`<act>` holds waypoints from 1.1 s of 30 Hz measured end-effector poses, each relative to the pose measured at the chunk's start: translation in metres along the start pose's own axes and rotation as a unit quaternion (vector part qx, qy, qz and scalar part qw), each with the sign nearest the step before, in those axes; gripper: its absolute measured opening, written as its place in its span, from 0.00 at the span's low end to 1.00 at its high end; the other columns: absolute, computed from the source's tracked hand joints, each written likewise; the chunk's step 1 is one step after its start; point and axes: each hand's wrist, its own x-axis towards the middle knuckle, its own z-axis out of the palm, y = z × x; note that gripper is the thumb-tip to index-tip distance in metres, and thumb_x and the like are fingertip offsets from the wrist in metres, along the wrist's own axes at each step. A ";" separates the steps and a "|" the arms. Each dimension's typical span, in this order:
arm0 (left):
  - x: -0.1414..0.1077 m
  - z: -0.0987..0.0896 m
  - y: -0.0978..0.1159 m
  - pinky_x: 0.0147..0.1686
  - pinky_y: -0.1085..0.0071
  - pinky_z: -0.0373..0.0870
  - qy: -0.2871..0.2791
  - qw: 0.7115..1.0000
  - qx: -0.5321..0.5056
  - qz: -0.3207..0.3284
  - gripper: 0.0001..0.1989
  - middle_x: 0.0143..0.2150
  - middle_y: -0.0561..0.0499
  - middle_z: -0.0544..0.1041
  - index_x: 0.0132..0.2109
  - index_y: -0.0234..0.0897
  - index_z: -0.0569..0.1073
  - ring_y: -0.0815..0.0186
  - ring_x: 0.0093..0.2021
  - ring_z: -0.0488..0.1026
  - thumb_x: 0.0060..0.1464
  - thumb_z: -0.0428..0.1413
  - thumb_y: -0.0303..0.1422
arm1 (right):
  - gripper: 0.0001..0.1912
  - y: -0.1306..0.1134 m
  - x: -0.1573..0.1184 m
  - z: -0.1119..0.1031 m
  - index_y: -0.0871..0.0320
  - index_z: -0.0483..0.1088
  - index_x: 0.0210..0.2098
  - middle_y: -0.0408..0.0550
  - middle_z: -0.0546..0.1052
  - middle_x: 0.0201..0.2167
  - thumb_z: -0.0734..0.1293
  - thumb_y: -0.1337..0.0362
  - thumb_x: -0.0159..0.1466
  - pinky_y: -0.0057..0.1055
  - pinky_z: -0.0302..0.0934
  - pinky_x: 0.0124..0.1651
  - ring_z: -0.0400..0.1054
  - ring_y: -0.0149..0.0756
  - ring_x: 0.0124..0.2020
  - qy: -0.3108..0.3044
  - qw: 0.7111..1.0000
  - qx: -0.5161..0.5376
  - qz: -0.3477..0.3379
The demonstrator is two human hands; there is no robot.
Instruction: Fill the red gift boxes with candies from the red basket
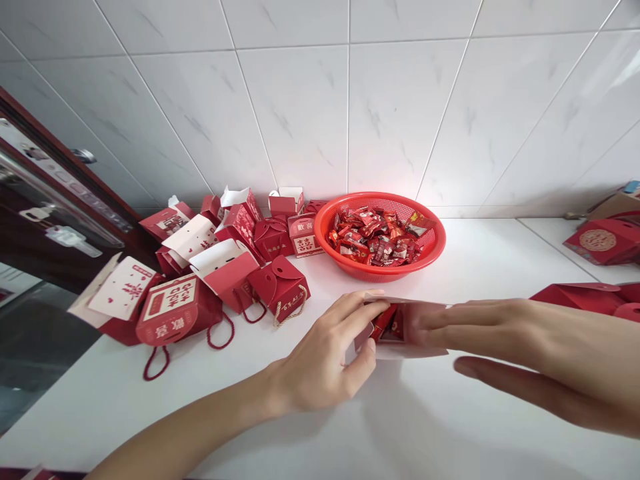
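A small paper candy box [410, 353] stands with its top unfolded, and red-wrapped candies [384, 323] show inside. My left hand [325, 353] grips the box's left side, fingers over the far edge and thumb at the near edge. From the right, my right hand [520, 340] reaches over with fingers stretched out, their tips at the box's right flap; the thumb is apart from them. Whether those tips are inside the opening or only against the flap I cannot tell. Just behind the box is a red plastic basket [325, 250] heaped with wrapped candies [380, 233].
Several red and white gift boxes [180, 300] with cord handles crowd the left of the white tabletop [280, 433]. More red boxes [595, 243] lie at the right edge. A tiled wall [300, 107] closes the back; a dark door with keys [73, 240] stands at left.
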 end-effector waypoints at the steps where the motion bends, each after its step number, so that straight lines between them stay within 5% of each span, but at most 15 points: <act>1: -0.002 0.001 0.000 0.64 0.60 0.71 0.003 1.000 0.006 0.002 0.24 0.62 0.39 0.74 0.64 0.35 0.69 0.57 0.64 0.71 0.61 0.52 0.23 | 0.16 0.004 -0.010 -0.003 0.41 0.78 0.55 0.46 0.83 0.46 0.66 0.60 0.71 0.35 0.77 0.45 0.80 0.45 0.46 -0.005 1.000 0.007 -0.010; 8: -0.001 0.000 -0.004 0.62 0.59 0.74 0.006 1.000 0.012 -0.021 0.24 0.60 0.40 0.76 0.63 0.37 0.69 0.57 0.61 0.74 0.60 0.52 0.23 | 0.08 0.047 -0.020 0.016 0.46 0.80 0.44 0.45 0.83 0.30 0.69 0.60 0.69 0.31 0.74 0.33 0.78 0.38 0.29 0.099 0.989 0.103 0.045; 14: 0.001 -0.012 -0.005 0.61 0.60 0.74 0.015 0.998 0.037 -0.054 0.25 0.60 0.42 0.77 0.62 0.37 0.71 0.56 0.61 0.74 0.58 0.51 0.22 | 0.15 0.055 0.000 0.054 0.53 0.75 0.52 0.48 0.81 0.36 0.71 0.58 0.67 0.33 0.74 0.38 0.74 0.34 0.31 0.124 0.978 0.165 0.031; 19: 0.000 -0.020 -0.009 0.61 0.62 0.74 0.013 0.998 0.037 -0.055 0.25 0.60 0.44 0.78 0.63 0.37 0.72 0.57 0.61 0.75 0.59 0.51 0.23 | 0.20 0.055 0.007 0.063 0.51 0.71 0.56 0.47 0.79 0.38 0.73 0.56 0.67 0.34 0.73 0.40 0.72 0.32 0.31 0.169 0.971 0.169 -0.009; 23: 0.001 -0.024 -0.014 0.62 0.59 0.73 0.002 0.997 -0.002 -0.078 0.26 0.62 0.45 0.77 0.63 0.41 0.73 0.54 0.63 0.74 0.59 0.53 0.24 | 0.25 0.058 0.011 0.070 0.49 0.69 0.62 0.51 0.77 0.45 0.71 0.52 0.68 0.33 0.73 0.41 0.71 0.34 0.35 0.162 0.980 0.105 -0.046; 27: -0.001 -0.026 -0.016 0.63 0.58 0.72 -0.003 0.996 -0.024 -0.083 0.26 0.63 0.45 0.76 0.64 0.42 0.72 0.54 0.64 0.73 0.60 0.54 0.25 | 0.21 0.058 0.013 0.084 0.52 0.71 0.59 0.53 0.73 0.45 0.69 0.53 0.69 0.34 0.73 0.43 0.72 0.39 0.42 0.230 0.971 0.034 -0.060; 33: -0.014 -0.025 -0.012 0.61 0.61 0.71 -0.034 0.998 -0.021 -0.049 0.25 0.63 0.44 0.74 0.64 0.42 0.68 0.57 0.63 0.73 0.62 0.54 0.26 | 0.21 0.049 0.012 0.112 0.58 0.69 0.55 0.66 0.62 0.65 0.68 0.51 0.70 0.43 0.68 0.60 0.65 0.52 0.64 0.283 0.954 -0.004 -0.098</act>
